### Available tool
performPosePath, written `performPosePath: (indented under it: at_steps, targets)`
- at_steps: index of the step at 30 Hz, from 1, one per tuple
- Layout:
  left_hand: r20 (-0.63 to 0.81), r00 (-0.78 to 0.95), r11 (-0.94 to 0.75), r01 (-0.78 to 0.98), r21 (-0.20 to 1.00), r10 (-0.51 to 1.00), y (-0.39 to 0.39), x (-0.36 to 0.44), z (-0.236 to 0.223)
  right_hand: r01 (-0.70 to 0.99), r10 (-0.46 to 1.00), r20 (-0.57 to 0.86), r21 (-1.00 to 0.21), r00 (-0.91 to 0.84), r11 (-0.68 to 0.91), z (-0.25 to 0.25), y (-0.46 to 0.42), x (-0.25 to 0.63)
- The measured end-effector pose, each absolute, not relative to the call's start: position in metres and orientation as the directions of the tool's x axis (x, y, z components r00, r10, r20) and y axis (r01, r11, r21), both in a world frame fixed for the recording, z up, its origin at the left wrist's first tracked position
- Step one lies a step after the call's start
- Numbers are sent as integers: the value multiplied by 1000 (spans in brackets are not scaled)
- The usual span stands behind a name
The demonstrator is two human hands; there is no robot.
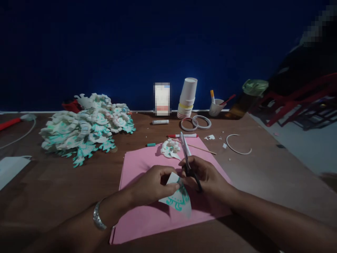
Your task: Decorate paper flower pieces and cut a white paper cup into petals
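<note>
My left hand (155, 186) pinches a white paper piece (180, 200) with a green drawing on it, held above pink paper sheets (139, 221). Closed around a pair of scissors (187, 154) is my right hand (207, 175); the blades point up and away from me, and the dark handles loop by the fingers. The right fingertips come close to the paper piece, but whether they touch it I cannot tell. On the far part of the pink sheets lies a curled white paper cutout (170, 148), beside a thin wooden stick (202, 146).
A heap of white and green paper cutouts (89, 126) is at left. Behind stand stacked paper cups (188, 95) and a cup with markers (217, 108). Rings (204, 122), a red-and-white marker (184, 136), a white marker (160, 122) and paper scraps (210, 137) lie nearer.
</note>
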State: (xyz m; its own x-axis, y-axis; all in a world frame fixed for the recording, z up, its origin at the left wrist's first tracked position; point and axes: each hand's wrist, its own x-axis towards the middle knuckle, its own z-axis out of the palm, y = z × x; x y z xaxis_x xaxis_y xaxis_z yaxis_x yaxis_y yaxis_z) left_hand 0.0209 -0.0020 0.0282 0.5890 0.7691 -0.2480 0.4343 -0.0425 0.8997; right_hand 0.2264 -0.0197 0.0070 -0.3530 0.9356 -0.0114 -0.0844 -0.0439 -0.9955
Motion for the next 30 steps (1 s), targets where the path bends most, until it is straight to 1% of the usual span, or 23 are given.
performPosePath:
  at_steps: [2, 6, 9, 11, 13, 15, 17, 19, 21, 23, 24, 26, 27, 30]
  targets:
    - [-252, 602, -27, 414, 910, 757, -3, 22, 29, -66, 935, -2, -997, -354, -27, 8, -19, 227]
    - [-201, 603, 75, 227, 971, 772, -1, 24, 29, -72, 944, 27, -997, -330, 3, 9, -18, 229]
    - [-162, 521, 131, 96, 987, 838, 1, 25, 27, -74, 946, 34, -997, -323, 10, 9, -18, 228]
    - [-180, 467, 198, 9, 980, 866, 1, 26, 26, -69, 951, 42, -997, -306, 22, 9, -18, 226]
    - [-203, 452, 259, -66, 963, 869, -1, 27, 27, -67, 966, 54, -997, -254, 38, 9, -18, 224]
    - [-215, 460, 277, -71, 958, 862, -4, 29, 28, -60, 983, 68, -996, -171, 59, 8, -17, 224]
    - [-231, 464, 263, -4, 965, 855, -5, 30, 28, -43, 990, 89, -995, -107, 85, 7, -15, 224]
    - [-245, 439, 239, 68, 969, 865, -5, 31, 28, -28, 990, 100, -995, -98, 97, 4, -14, 226]
    - [-234, 381, 213, 97, 972, 894, -3, 31, 26, -25, 985, 89, -996, -150, 86, 1, -13, 228]
    - [-215, 321, 197, 88, 976, 922, 1, 28, 25, 7, 973, 76, -997, -220, 79, -1, -14, 232]
    - [-205, 297, 191, 77, 979, 933, 4, 26, 24, 45, 966, 76, -995, -247, 90, -1, -14, 235]
    - [-183, 270, 177, 48, 983, 945, 9, 19, 24, 173, 954, 101, -973, -283, 155, 2, -15, 241]
    - [-168, 260, 164, 37, 986, 951, 12, 16, 23, 221, 948, 135, -954, -287, 202, 4, -15, 244]
    - [-121, 234, 117, 29, 993, 965, 18, 6, 23, 289, 932, 131, -928, -337, 235, 11, -14, 249]
